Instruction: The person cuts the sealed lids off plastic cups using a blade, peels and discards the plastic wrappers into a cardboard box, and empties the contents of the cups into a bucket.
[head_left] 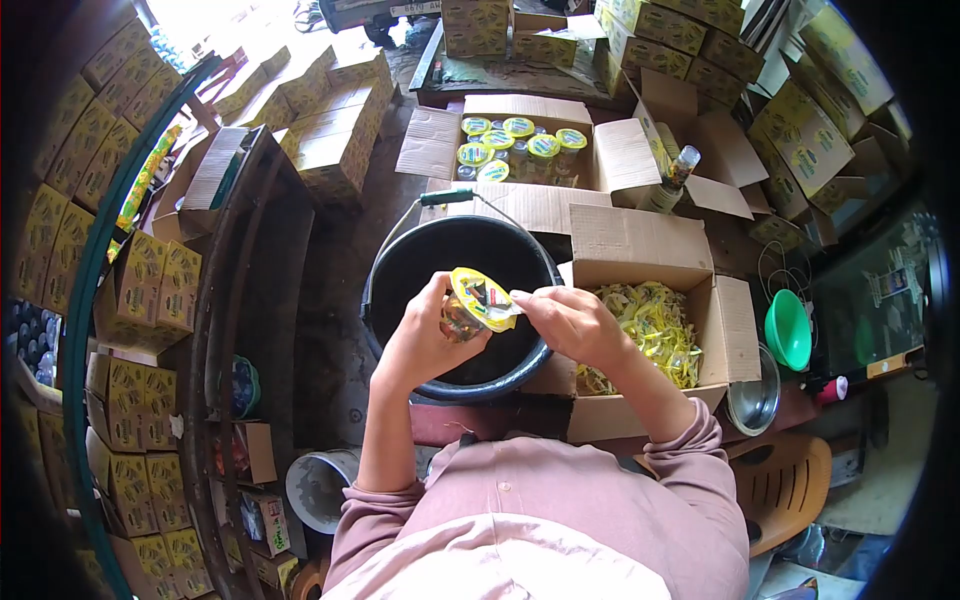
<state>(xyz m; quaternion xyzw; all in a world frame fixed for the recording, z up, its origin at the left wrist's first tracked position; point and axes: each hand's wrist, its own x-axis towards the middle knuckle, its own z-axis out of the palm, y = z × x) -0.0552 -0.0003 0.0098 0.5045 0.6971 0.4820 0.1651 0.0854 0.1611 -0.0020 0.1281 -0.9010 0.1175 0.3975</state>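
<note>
My left hand [425, 335] is wrapped round a clear plastic drink cup [462, 318], tilted, with dark contents. A yellow printed film lid [470, 285] covers its top, and a silvery patch shows near its right edge. At that edge my right hand [580, 325] pinches the film between thumb and fingers. Both hands are over a black bucket [400, 262], its wire handle with a green grip [447, 197] resting toward the far side. Just right of the bucket, an open cardboard box [640, 235] holds many yellow film pieces [655, 325], partly behind my right forearm.
Beyond the bucket, an open carton [530, 107] holds several yellow-lidded cups [518, 127]. A bottle [682, 170] stands to its right. A green bowl [788, 330] and a metal basin [755, 395] are at the right. Stacked cartons [335, 125] and a dark shelf frame [215, 330] line the left.
</note>
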